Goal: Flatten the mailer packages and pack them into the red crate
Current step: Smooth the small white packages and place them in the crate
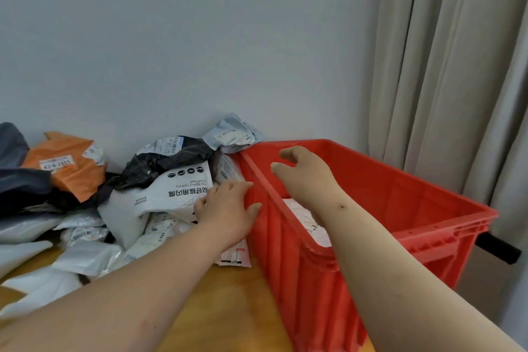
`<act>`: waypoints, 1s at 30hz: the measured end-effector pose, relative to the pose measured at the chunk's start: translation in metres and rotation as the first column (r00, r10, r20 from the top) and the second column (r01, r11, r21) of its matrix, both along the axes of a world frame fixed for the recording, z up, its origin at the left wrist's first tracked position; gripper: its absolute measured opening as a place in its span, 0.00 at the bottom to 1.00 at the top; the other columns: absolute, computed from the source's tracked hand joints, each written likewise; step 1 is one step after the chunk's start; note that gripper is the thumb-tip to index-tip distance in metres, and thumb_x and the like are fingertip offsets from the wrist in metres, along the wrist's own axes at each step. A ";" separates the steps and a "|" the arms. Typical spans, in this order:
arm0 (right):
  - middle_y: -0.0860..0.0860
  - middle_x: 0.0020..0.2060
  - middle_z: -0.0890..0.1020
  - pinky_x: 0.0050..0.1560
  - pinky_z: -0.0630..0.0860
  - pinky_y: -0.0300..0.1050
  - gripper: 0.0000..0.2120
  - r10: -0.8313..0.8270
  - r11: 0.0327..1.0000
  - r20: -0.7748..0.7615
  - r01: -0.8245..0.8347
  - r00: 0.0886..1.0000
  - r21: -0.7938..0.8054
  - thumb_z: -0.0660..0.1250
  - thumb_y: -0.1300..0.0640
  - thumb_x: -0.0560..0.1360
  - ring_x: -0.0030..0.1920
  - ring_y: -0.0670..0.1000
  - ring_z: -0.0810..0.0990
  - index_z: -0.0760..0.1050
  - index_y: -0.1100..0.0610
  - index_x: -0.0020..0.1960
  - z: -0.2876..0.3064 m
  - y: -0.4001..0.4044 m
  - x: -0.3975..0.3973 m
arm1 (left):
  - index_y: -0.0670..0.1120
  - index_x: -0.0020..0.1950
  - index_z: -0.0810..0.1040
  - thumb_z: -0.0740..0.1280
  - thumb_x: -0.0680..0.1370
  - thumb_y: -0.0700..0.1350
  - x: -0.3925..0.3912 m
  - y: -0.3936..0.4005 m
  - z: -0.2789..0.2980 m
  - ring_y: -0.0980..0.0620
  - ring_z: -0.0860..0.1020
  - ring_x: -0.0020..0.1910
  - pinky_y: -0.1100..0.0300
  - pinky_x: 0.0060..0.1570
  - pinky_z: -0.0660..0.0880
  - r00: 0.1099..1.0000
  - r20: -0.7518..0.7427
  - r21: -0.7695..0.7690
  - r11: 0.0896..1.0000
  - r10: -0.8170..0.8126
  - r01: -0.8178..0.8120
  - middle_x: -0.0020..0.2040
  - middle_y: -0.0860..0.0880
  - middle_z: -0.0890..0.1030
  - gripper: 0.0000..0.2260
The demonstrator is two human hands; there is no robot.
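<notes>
A large red plastic crate (371, 208) with ribbed walls stands on the wooden tabletop (228, 308), filling the 3 to 5 o'clock part of the view, its near left wall running from 12 o'clock down toward 6 o'clock. Inside it, low against that wall, lies 1 flat white padded mailer (307, 223), partly hidden by the right forearm.

The right hand (303, 171) hangs over the crate's opening, above its far left corner. Its fingers are loosely curled and apart, with nothing between them.

The left hand (225, 208) lies just outside the crate at 9 o'clock of the wall. Its fingers are straight and close together, their tips touching the red wall near the rim, while the palm rests on a white plastic mailer with black printed text (171, 194). It grips nothing.

That white mailer tops a loose heap of packages at 9 o'clock of the crate. A crumpled black plastic mailer (165, 163) sits behind it at 12 o'clock, and a pale grey mailer with a shipping label (233, 133) leans against the wall, touching the crate's far corner. Well to 9 o'clock lies an orange mailer with a white label (68, 166), beside dark grey bags (17, 180). More white and silver mailers (85, 254) spread toward 7 o'clock.

A grey wall (200, 37) stands behind, and beige curtains (457, 66) hang at 2 o'clock.
</notes>
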State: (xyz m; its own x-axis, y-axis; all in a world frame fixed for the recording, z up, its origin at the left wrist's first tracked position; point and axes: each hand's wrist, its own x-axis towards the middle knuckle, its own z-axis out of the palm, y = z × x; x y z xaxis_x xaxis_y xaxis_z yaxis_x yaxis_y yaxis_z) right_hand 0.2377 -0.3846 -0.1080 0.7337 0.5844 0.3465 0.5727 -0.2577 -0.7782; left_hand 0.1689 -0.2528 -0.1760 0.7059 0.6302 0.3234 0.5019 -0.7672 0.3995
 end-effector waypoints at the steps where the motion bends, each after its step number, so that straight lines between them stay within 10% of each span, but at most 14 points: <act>1: 0.51 0.65 0.77 0.56 0.72 0.40 0.18 0.060 0.998 0.041 -0.060 0.997 0.013 0.65 0.55 0.79 0.58 0.48 0.77 0.74 0.54 0.68 -0.002 0.012 -0.013 | 0.61 0.70 0.69 0.63 0.78 0.60 -0.009 0.009 -0.006 0.49 0.64 0.72 0.46 0.70 0.60 1.000 -0.011 -0.015 1.000 0.013 -0.013 0.72 0.55 0.68 0.20; 8: 0.49 0.60 0.80 0.53 0.72 0.39 0.15 0.299 0.932 -0.018 -0.295 0.954 -0.208 0.64 0.54 0.80 0.58 0.48 0.77 0.76 0.53 0.65 -0.063 0.092 -0.066 | 0.61 0.71 0.68 0.63 0.78 0.59 -0.088 0.074 -0.038 0.49 0.67 0.71 0.48 0.66 0.64 0.969 -0.101 -0.078 0.969 0.225 -0.233 0.71 0.55 0.69 0.21; 21: 0.55 0.74 0.63 0.71 0.66 0.53 0.32 -0.015 0.968 -0.173 -0.029 0.985 -0.248 0.66 0.52 0.73 0.71 0.58 0.66 0.63 0.53 0.76 -0.116 0.191 -0.058 | 0.54 0.78 0.57 0.65 0.78 0.55 -0.143 0.176 -0.084 0.47 0.65 0.73 0.45 0.68 0.66 0.944 -0.073 -0.313 0.891 0.323 -0.329 0.77 0.51 0.63 0.30; 25: 0.52 0.68 0.72 0.68 0.68 0.58 0.45 -0.148 0.975 -0.370 0.073 0.917 -0.208 0.62 0.46 0.56 0.67 0.60 0.70 0.61 0.48 0.73 -0.117 0.216 -0.033 | 0.54 0.80 0.50 0.66 0.80 0.48 -0.138 0.186 -0.083 0.45 0.63 0.74 0.49 0.69 0.67 0.949 0.111 -0.598 0.783 0.293 -0.172 0.79 0.49 0.58 0.34; 30: 0.50 0.46 0.78 0.56 0.79 0.60 0.39 -0.086 0.995 -0.578 0.103 0.811 -0.003 0.73 0.53 0.69 0.51 0.55 0.81 0.59 0.53 0.74 -0.123 0.222 -0.022 | 0.59 0.80 0.45 0.66 0.80 0.49 -0.132 0.192 -0.086 0.46 0.64 0.74 0.50 0.70 0.67 0.975 0.128 -0.638 0.767 0.184 -0.061 0.78 0.49 0.60 0.36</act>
